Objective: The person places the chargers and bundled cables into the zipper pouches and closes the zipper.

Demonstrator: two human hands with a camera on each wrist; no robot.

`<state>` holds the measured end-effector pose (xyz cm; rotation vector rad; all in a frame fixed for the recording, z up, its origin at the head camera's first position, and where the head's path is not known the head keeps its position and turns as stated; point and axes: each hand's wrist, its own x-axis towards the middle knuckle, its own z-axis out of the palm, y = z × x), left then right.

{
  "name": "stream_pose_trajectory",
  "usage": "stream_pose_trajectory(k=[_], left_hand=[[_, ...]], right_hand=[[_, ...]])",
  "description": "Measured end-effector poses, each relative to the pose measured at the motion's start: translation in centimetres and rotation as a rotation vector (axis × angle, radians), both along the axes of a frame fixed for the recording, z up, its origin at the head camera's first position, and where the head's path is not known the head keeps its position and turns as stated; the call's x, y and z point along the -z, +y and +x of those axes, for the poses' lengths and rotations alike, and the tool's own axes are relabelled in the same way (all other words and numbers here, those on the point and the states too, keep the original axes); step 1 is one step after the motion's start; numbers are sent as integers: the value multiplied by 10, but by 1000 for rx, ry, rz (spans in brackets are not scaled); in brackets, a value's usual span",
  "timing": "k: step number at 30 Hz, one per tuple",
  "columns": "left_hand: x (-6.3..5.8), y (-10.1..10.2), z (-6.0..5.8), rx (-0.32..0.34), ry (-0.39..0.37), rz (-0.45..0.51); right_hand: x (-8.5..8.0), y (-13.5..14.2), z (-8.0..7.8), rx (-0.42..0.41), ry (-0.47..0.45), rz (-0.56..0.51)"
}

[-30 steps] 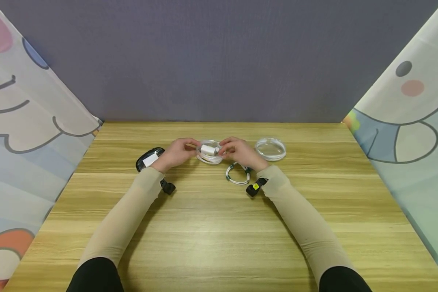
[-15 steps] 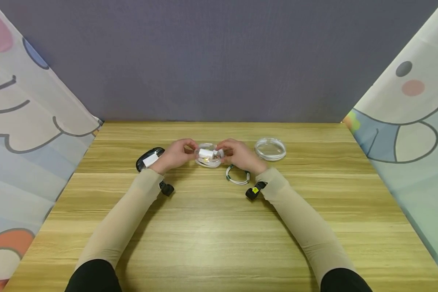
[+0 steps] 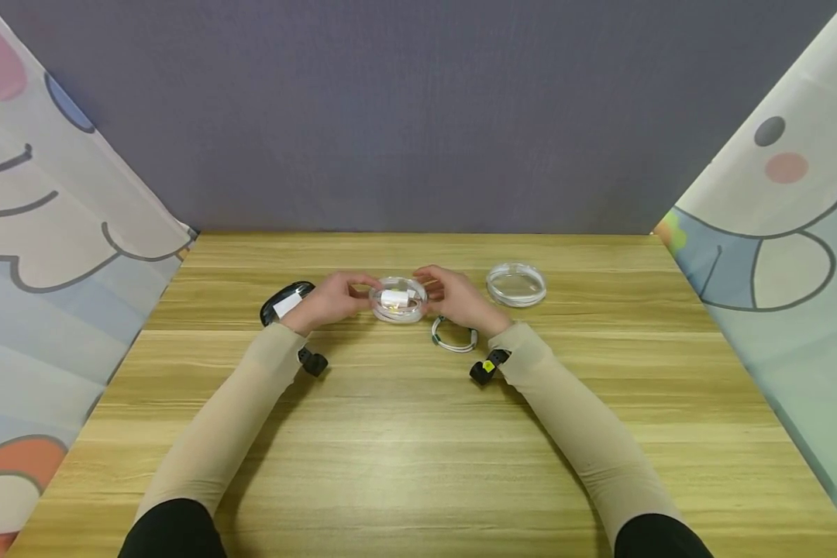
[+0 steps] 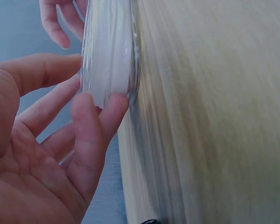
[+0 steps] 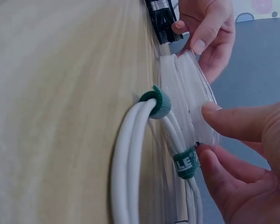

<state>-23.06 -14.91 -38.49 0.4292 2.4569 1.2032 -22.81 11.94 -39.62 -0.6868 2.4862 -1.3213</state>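
Observation:
A round clear plastic case [image 3: 399, 310] sits at the table's far middle between my hands, with a white charger plug [image 3: 394, 298] and coiled white cable inside. My left hand [image 3: 333, 301] holds its left side; in the left wrist view, the thumb and fingers [image 4: 89, 123] pinch the case [image 4: 113, 51] at its edge. On the other side, my right hand [image 3: 460, 297] pinches the rim, thumb [image 5: 238, 122] on one face and fingers below. Near that hand lies a coiled white cable [image 3: 453, 347] bound with green straps [image 5: 185, 163].
A second round clear case [image 3: 518, 301] with a white coil stands right of my right hand. Beyond my left wrist lies a glossy black item [image 3: 270, 308] with a white label [image 3: 287, 305]; its kind is unclear. A grey panel [image 3: 418, 116] closes off the table's back.
Both hands have brought the case slightly toward me and to the left. It looked tilted half a second ago and appears flatter now. The strapped cable and second case have stayed put.

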Motion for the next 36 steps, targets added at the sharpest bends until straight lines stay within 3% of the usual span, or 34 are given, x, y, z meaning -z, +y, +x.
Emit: stream_pose_trajectory(k=[6,15,29,36], left_hand=[[0,-3,9,17,15,-8],[-1,-5,24,96,118,-75],[0,-6,42,136,110,-55],[0,0,53,150,99,-74]], right_hand=[[-2,2,3,3,-18,18],[-3,0,13,-58,17,34],[-10,2,39,-125,130,164],[-12,19,54,-112,163,91]])
